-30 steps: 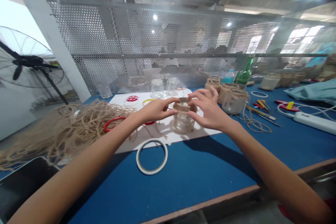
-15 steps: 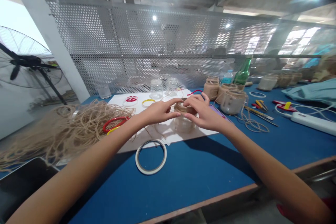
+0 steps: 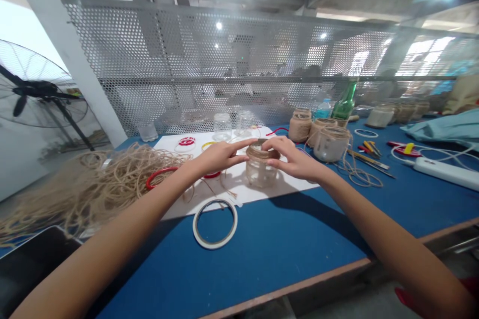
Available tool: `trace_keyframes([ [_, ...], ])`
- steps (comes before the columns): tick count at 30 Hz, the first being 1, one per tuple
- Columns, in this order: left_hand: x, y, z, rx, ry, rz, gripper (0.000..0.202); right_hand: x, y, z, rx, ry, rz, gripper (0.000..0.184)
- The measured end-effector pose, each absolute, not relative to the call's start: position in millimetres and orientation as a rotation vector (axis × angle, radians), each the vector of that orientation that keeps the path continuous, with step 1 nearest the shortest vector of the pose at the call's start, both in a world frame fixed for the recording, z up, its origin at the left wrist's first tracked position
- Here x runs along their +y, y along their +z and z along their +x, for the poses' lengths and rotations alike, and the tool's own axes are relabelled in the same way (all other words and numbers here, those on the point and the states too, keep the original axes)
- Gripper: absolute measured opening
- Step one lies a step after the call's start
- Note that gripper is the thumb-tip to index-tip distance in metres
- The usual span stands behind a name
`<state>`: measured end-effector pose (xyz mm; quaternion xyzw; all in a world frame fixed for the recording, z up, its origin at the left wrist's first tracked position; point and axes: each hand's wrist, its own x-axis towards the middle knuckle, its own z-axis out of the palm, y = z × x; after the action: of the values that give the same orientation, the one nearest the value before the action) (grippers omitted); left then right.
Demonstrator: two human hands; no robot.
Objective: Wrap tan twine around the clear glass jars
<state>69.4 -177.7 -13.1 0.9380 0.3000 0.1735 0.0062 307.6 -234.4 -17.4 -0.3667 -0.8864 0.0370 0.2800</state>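
Behind a perforated metal screen, a long blue tabletop runs across the view, with a white sheet lying toward its far edge. On the right part of that sheet stands a glass jar, upright, its long axis vertical and its mouth up. A narrow band of jute twine circles only its neck, while the glass body below remains bare; the wrapped jar near the far edge carries a fuller covering, and two clear jars have no visible wrapping. The left hand reaches in with fingers extended, its tips beside the neck, though any firm grip cannot be told. The right hand curves narrowly over the opposite side, with fingertips on the twine. A loose heap of twine lies toward the left edge, and a white tape roll sits nearer the front edge.
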Motion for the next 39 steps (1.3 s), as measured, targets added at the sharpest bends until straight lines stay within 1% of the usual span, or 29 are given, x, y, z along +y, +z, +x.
trace_keyframes([
  [3, -179.5, -12.7, 70.4, 0.927, 0.546, 2.91, 0.051, -231.3, -17.3, 310.2, -2.385, 0.142, -0.922, 0.027],
  [5, -181.5, -11.9, 72.0, 0.934, 0.558, 2.896, 0.051, -227.1, -18.0, 314.0, -2.39, 0.088, -0.919, 0.027],
  [10, -188.1, -14.1, 81.7, 1.088, 0.636, 2.875, 0.046, -220.6, -20.1, 318.1, -2.331, -0.019, -1.126, 0.025],
  [14, -193.0, -21.4, 91.1, 1.189, 0.739, 2.837, 0.046, -229.1, -18.9, 307.0, -2.179, -0.091, -1.273, 0.02],
  [17, -195.4, -24.9, 94.7, 1.193, 0.772, 2.853, 0.046, -237.7, -17.0, 296.7, -2.213, -0.115, -1.234, 0.022],
  [22, -197.7, -22.4, 95.4, 1.231, 0.74, 2.852, 0.048, -241.3, -19.1, 287.0, -2.235, -0.184, -1.218, 0.018],
  [28, -195.1, -15.2, 88.2, 1.087, 0.634, 2.902, 0.045, -235.3, -23.8, 292.1, -2.246, -0.053, -1.194, 0.022],
  [33, -189.2, -13.5, 78.1, 0.844, 0.609, 2.898, 0.048, -232.4, -21.2, 300.6, -2.281, 0.055, -1.114, 0.023],
  [39, -186.2, -2.6, 68.4, 0.847, 0.633, 2.867, 0.051, -225.8, -20.8, 307.6, -2.316, 0.09, -1.099, 0.026],
])
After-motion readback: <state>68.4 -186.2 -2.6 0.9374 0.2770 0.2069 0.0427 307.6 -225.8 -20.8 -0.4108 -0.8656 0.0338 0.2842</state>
